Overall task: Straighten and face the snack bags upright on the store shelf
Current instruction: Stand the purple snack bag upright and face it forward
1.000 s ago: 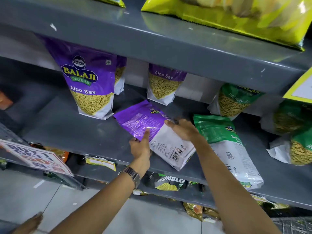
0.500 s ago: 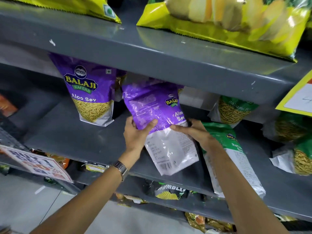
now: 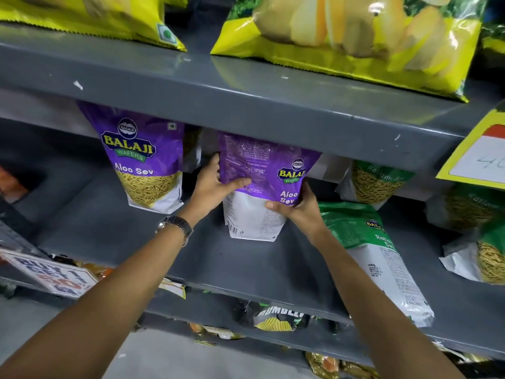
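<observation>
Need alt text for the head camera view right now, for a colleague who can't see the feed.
Both hands, left hand and right hand, hold a purple Balaji Aloo Sev bag upright on the grey shelf, back panel facing out. A front-facing Aloo Sev bag stands to its left; a green Ratlami Sev bag lies flat to its right.

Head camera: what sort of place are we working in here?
Most likely a grocery or snack shop aisle: tiered grey metal shelves, rows of packaged snack bags like the Aloo Sev bag, and a yellow price card on the shelf edge.
</observation>
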A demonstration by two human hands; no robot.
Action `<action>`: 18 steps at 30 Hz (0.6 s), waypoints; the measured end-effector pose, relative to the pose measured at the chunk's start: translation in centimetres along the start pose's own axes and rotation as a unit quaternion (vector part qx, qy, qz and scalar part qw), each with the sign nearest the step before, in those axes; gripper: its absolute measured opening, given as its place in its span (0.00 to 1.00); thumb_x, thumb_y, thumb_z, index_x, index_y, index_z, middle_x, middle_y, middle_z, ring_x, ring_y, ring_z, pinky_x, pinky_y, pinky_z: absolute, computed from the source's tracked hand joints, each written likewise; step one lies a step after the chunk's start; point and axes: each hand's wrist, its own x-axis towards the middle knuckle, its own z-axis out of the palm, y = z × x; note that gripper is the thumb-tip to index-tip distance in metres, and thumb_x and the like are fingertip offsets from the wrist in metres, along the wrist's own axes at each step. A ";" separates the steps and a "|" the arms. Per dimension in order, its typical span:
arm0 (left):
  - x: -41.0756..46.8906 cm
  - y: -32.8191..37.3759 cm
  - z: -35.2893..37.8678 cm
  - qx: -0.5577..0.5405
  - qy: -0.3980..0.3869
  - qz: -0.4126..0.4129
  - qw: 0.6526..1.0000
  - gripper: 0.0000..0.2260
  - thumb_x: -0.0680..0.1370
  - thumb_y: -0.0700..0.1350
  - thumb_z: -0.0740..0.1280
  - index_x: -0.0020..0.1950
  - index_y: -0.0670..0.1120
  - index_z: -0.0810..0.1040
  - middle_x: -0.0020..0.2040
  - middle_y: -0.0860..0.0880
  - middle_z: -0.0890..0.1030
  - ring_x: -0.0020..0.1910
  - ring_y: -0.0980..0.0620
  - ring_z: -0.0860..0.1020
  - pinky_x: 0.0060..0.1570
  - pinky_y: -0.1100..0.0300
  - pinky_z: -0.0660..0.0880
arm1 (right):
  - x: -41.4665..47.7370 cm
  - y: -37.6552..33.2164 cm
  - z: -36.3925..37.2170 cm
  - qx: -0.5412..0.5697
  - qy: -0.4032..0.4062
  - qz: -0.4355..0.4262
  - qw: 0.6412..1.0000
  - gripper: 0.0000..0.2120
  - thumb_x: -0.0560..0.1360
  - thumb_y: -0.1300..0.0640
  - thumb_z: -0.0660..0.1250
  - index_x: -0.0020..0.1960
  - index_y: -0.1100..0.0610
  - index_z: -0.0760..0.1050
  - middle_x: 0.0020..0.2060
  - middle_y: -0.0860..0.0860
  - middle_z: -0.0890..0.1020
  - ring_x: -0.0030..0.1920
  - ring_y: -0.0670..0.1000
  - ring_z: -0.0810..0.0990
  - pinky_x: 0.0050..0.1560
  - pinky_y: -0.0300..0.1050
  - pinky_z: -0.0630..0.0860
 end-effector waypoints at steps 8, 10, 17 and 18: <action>-7.1 -0.9 4.0 -0.027 0.212 0.022 0.977 0.35 0.62 0.54 0.76 0.65 0.51 0.64 0.60 0.48 0.74 0.53 0.59 0.75 0.53 0.64 0.73 | 1.0 -4.3 -3.3 0.128 -0.015 -0.065 0.990 0.20 0.64 0.72 0.73 0.50 0.57 0.72 0.43 0.48 0.83 0.42 0.42 0.82 0.43 0.34 0.78; -9.5 -1.2 6.6 -0.009 0.229 0.007 0.973 0.34 0.63 0.54 0.77 0.63 0.51 0.65 0.53 0.53 0.73 0.47 0.60 0.74 0.48 0.64 0.74 | 0.9 -4.4 -2.9 0.112 0.013 -0.076 0.991 0.21 0.63 0.74 0.72 0.47 0.55 0.72 0.43 0.50 0.82 0.39 0.41 0.82 0.42 0.36 0.78; -10.5 -1.5 11.4 0.066 0.155 -0.001 0.986 0.51 0.60 0.50 0.80 0.74 0.38 0.54 0.69 0.47 0.63 0.68 0.54 0.62 0.67 0.72 0.52 | -1.4 -4.5 -1.1 0.058 0.116 -0.120 0.984 0.22 0.57 0.61 0.80 0.47 0.58 0.74 0.39 0.55 0.83 0.38 0.49 0.80 0.41 0.48 0.79; -10.3 -1.5 11.4 0.077 0.145 0.005 0.986 0.53 0.60 0.50 0.80 0.74 0.37 0.52 0.70 0.48 0.60 0.69 0.57 0.57 0.67 0.76 0.47 | -1.9 -4.6 -0.9 0.052 0.126 -0.132 0.982 0.21 0.57 0.60 0.80 0.46 0.55 0.74 0.39 0.52 0.82 0.38 0.47 0.80 0.42 0.46 0.79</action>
